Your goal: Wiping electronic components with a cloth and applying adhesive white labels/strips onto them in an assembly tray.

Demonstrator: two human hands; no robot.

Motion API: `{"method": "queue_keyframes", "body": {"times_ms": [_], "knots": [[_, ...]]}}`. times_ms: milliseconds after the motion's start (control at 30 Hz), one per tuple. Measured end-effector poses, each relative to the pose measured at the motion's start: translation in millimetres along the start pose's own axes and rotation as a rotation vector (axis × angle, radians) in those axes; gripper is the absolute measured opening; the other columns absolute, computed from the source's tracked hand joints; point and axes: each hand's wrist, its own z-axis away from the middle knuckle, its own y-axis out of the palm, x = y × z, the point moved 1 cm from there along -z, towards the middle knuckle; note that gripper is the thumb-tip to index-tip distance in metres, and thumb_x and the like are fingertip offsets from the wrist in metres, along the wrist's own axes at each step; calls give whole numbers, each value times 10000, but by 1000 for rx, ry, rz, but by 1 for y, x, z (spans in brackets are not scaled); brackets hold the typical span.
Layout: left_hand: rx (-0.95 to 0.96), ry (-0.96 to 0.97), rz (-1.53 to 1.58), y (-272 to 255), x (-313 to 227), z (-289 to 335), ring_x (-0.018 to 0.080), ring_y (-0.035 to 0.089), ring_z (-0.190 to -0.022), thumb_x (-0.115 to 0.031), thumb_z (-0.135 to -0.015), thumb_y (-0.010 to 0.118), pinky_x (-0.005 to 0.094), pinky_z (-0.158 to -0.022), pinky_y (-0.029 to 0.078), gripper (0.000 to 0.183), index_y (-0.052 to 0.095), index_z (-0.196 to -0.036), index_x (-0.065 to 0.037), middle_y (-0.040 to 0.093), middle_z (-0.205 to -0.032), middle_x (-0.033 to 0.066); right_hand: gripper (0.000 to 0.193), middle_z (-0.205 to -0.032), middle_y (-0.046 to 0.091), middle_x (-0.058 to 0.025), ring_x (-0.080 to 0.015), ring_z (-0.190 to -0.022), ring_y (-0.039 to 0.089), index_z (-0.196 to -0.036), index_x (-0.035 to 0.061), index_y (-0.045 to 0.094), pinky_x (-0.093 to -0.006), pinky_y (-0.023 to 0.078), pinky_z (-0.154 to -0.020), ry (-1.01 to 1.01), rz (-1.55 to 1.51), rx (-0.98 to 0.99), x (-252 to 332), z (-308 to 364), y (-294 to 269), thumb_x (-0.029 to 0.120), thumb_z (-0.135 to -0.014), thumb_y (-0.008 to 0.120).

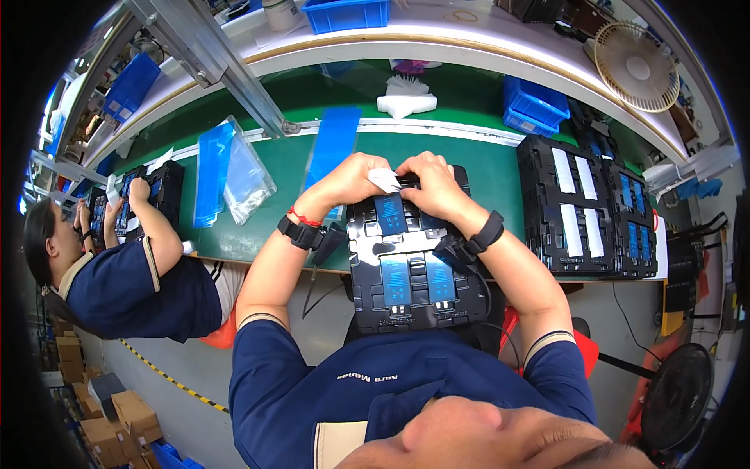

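Note:
A black plastic tray [367, 273] rests at the table's near edge, close to my body. Flat blue battery packs lie in its slots, among them a front left battery pack [396, 279] and a front right battery pack [441, 279]. Above the upper left battery pack [388, 216], a crumpled white paper strip [383, 180] is pinched by my left hand [349, 181]. My right hand [432, 184] is closed, its thumb and fingertips at the strip's right edge. Part of the tray's far side is hidden by my hands.
Stacked black trays [547, 211] with white strips stand on the right. Blue sheets [332, 148] and a clear bag [248, 184] lie on the green table [297, 211]. A co-worker [141, 273] handles similar trays at left. A blue bin [535, 105] sits at the back.

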Motion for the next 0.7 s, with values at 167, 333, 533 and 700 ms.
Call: {"method": "queue_keyframes", "body": {"times_ms": [167, 333, 533, 700], "knots": [[-26, -58, -59, 2, 1, -4, 90, 607, -756, -22, -760, 688, 256, -685, 486, 90, 671, -848, -27, 663, -792, 27, 242, -1013, 574, -93, -283, -1040, 494, -949, 109, 671, -402, 351, -898, -30, -100, -19, 2, 13, -31, 185, -727, 727], [-5, -55, -56, 3, -1, -6, 108, 626, -774, -16, -759, 680, 261, -707, 495, 113, 688, -871, -29, 676, -815, 36, 220, -984, 586, -75, -268, -1027, 502, -934, 101, 672, -393, 339, -897, -31, -139, -35, -3, 32, -51, 195, -740, 718], [-227, 231, -280, 7, 1, 6, 135, 609, -719, -20, -779, 673, 264, -709, 495, 127, 681, -905, -30, 632, -865, 38, 212, -986, 613, -71, -265, -1008, 542, -922, 83, 663, -384, 375, -911, -26, -126, -38, -2, 57, -60, 162, -737, 729], [-299, -161, 629, 33, -36, 25, 111, 584, -670, -32, -859, 601, 248, -604, 486, 236, 579, -1094, -19, 605, -836, 20, 203, -908, 650, -77, -260, -923, 583, -888, 57, 672, -374, 427, -844, -50, -170, -134, -6, 77, -61, 179, -740, 740]]}}
